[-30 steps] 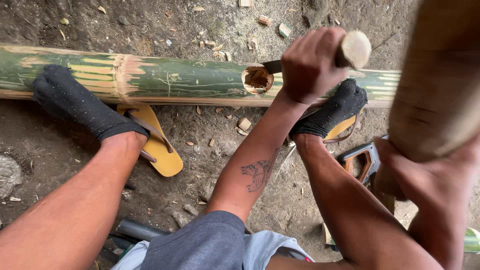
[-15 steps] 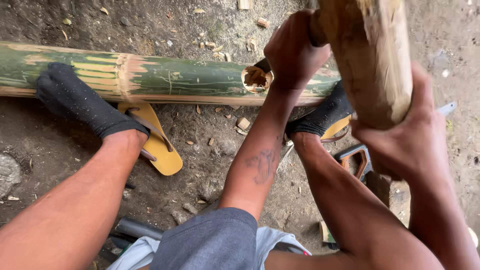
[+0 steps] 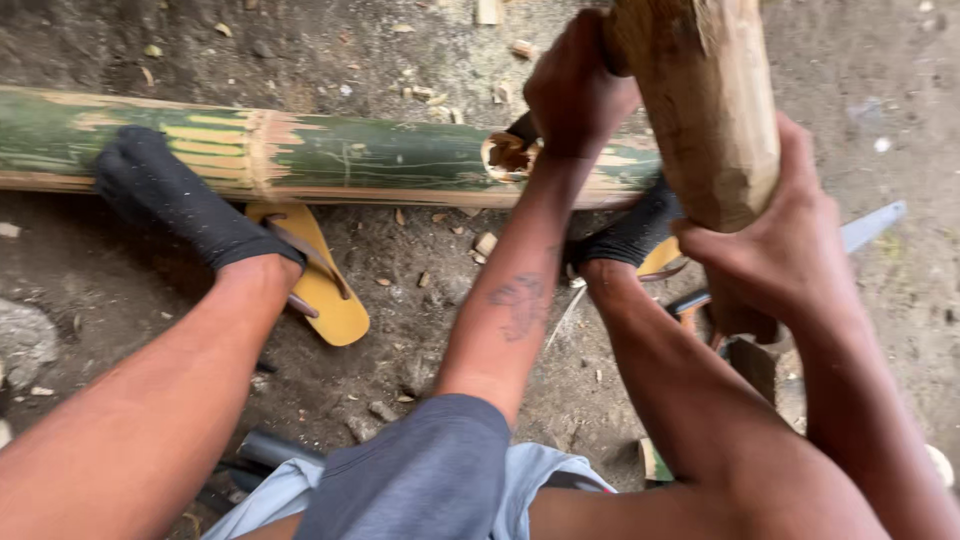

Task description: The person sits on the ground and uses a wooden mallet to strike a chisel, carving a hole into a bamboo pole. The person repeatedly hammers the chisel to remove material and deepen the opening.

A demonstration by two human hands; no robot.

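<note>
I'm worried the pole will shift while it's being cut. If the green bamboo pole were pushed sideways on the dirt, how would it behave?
The green bamboo pole is round and smooth, so it would probably roll. Both socked feet rest on it, which suggests it needs pinning. It looks stiff, and probably light for its size, since the hole seems to open into a hollow inside.

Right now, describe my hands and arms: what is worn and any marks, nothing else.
Both are bare: the left hand and right hand wear no gloves, and no ring or watch shows. The forearms are uncovered, with no sleeve in view. A dark tattoo marks the left forearm. The black socks are on the feet, not the hands.
</note>
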